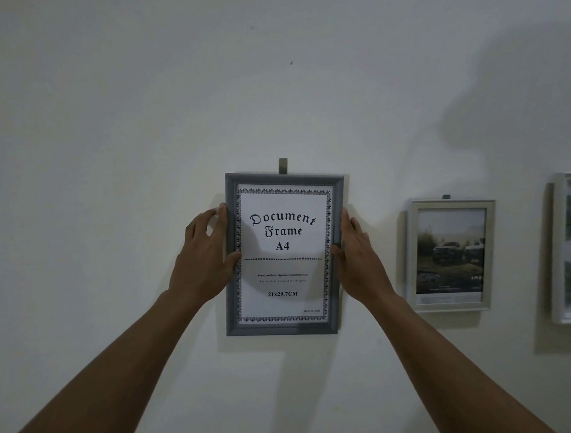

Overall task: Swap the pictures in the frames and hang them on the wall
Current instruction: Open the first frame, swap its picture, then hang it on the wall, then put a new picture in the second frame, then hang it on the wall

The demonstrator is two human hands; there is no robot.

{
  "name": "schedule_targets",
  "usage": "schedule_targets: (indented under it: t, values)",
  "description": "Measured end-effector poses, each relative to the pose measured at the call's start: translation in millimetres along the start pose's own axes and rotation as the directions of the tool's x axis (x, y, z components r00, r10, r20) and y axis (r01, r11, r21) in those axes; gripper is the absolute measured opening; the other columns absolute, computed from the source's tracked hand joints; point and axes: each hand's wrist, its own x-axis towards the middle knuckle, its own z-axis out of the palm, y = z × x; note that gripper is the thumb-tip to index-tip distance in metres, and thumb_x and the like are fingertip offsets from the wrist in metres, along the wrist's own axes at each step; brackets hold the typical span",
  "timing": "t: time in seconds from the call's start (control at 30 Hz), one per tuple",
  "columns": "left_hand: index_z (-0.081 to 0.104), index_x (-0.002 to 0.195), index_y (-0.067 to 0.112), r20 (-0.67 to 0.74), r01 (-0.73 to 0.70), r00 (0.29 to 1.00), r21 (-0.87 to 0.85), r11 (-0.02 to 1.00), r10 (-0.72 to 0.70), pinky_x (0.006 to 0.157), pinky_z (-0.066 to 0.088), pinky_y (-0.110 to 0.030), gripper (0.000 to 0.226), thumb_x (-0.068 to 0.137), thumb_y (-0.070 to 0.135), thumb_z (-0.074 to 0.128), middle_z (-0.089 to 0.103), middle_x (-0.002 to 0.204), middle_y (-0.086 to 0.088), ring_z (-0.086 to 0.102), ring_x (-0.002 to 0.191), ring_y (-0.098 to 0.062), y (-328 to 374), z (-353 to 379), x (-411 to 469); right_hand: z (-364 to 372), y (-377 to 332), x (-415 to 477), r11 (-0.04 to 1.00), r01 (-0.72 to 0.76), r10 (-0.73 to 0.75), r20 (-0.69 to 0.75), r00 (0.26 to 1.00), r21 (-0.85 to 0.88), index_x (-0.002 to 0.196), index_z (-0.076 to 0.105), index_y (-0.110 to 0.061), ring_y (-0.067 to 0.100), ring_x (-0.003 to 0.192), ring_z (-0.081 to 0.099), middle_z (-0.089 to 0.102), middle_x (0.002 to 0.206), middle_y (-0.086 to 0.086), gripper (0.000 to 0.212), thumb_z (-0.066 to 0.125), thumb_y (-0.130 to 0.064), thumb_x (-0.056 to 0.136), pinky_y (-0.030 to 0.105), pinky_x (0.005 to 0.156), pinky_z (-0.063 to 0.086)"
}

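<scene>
**A:** Why both hands?

**B:** Your left hand [204, 259] and right hand [358, 255] grip the grey frame [282, 329] by its side rails. Thumbs press the front and fingers curl at the edges, probably to level it under the hook [283, 165] at twelve o'clock.

**A:** And around you?

**B:** Plain white wall [142, 124]. At three o'clock hangs a silver frame [453, 304], and beyond it a white frame [563, 317].
</scene>
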Motion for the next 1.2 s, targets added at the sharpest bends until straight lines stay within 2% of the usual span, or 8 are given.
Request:
schedule_targets:
  t: [0.13, 0.23, 0.37, 0.67, 0.8, 1.03, 1.13, 1.2]
  values:
    - [0.009, 0.155, 0.017, -0.003, -0.001, 1.0, -0.011, 1.0, 0.001, 0.097, 0.046, -0.053, 0.096, 0.084, 0.035, 0.07, 0.021, 0.155, -0.007, 0.016, 0.144, -0.025, -1, -1, 0, 0, -4, 0, 1.0, -0.01, 0.01, -0.007, 1.0, 0.003, 0.156, -0.01, -0.019, 0.01, 0.148, -0.008, 0.003, 0.165, -0.001, 0.065, 0.032, -0.018, 0.106, 0.04, 0.124, 0.003]
    - [0.01, 0.155, 0.016, -0.003, -0.002, 1.0, -0.01, 1.0, 0.002, 0.096, 0.047, -0.052, 0.097, 0.083, 0.034, 0.072, 0.023, 0.155, -0.007, 0.017, 0.143, -0.025, -2, 0, 1, -2, -7, 0, 1.0, -0.016, 0.016, -0.009, 1.0, 0.001, 0.156, -0.009, -0.018, 0.006, 0.144, -0.011, 0.002, 0.165, -0.001, 0.064, 0.031, -0.017, 0.107, 0.041, 0.124, 0.003]
    - [0.013, 0.154, 0.016, -0.005, 0.006, 1.0, -0.021, 1.0, -0.006, 0.099, 0.045, -0.053, 0.097, 0.082, 0.034, 0.074, 0.024, 0.155, -0.007, 0.018, 0.144, -0.025, -3, -1, 1, -2, -9, 1, 1.0, -0.013, 0.013, -0.011, 1.0, 0.001, 0.156, -0.01, -0.02, 0.013, 0.149, -0.008, 0.003, 0.165, -0.001, 0.064, 0.03, -0.012, 0.106, 0.042, 0.124, 0.003]
    - [0.015, 0.154, 0.016, -0.016, -0.005, 1.0, -0.035, 0.999, 0.004, 0.102, 0.044, -0.052, 0.093, 0.083, 0.035, 0.072, 0.025, 0.155, -0.006, 0.02, 0.144, -0.025, -6, -2, 0, -1, -9, 1, 1.0, -0.025, 0.025, -0.011, 1.0, 0.01, 0.156, -0.01, -0.021, 0.011, 0.149, -0.007, 0.003, 0.165, -0.002, 0.062, 0.029, -0.02, 0.107, 0.039, 0.124, 0.003]
    - [0.016, 0.154, 0.016, -0.015, -0.008, 1.0, -0.041, 0.999, 0.007, 0.102, 0.045, -0.053, 0.091, 0.084, 0.036, 0.07, 0.026, 0.155, -0.005, 0.02, 0.143, -0.025, -6, -2, 0, -3, -9, -1, 0.999, -0.036, 0.036, -0.009, 0.999, 0.011, 0.156, -0.01, -0.021, 0.003, 0.142, -0.009, 0.003, 0.165, -0.002, 0.062, 0.029, -0.021, 0.107, 0.038, 0.124, 0.002]
    - [0.014, 0.154, 0.018, -0.011, 0.003, 1.0, -0.079, 0.997, -0.003, 0.1, 0.045, -0.053, 0.085, 0.088, 0.037, 0.064, 0.025, 0.155, -0.006, 0.022, 0.143, -0.027, -6, -3, 0, -10, -12, -4, 0.999, -0.032, 0.032, 0.001, 0.999, 0.011, 0.156, -0.01, -0.022, 0.003, 0.145, -0.007, 0.003, 0.165, -0.004, 0.064, 0.031, -0.029, 0.107, 0.041, 0.124, 0.01]
    - [0.016, 0.154, 0.019, -0.095, 0.052, 0.994, -0.117, 0.992, -0.063, 0.099, 0.044, -0.048, 0.076, 0.093, 0.041, 0.056, 0.029, 0.152, -0.008, 0.029, 0.138, -0.028, 4, -6, -6, -19, -14, -10, 0.999, -0.028, 0.028, -0.01, 1.0, 0.017, 0.157, -0.004, -0.02, 0.012, 0.151, 0.003, 0.006, 0.165, -0.003, 0.065, 0.035, -0.03, 0.106, 0.037, 0.124, 0.011]
    - [0.027, 0.15, 0.016, -0.184, 0.034, 0.981, -0.162, 0.986, -0.064, 0.096, 0.046, -0.042, 0.065, 0.095, 0.039, 0.052, 0.04, 0.145, -0.01, 0.038, 0.131, -0.028, 20, -8, -13, -29, -12, -15, 0.999, -0.03, 0.03, -0.037, 0.999, 0.013, 0.158, 0.004, -0.021, 0.014, 0.151, 0.012, 0.012, 0.165, -0.003, 0.065, 0.04, -0.03, 0.105, 0.035, 0.122, 0.016]
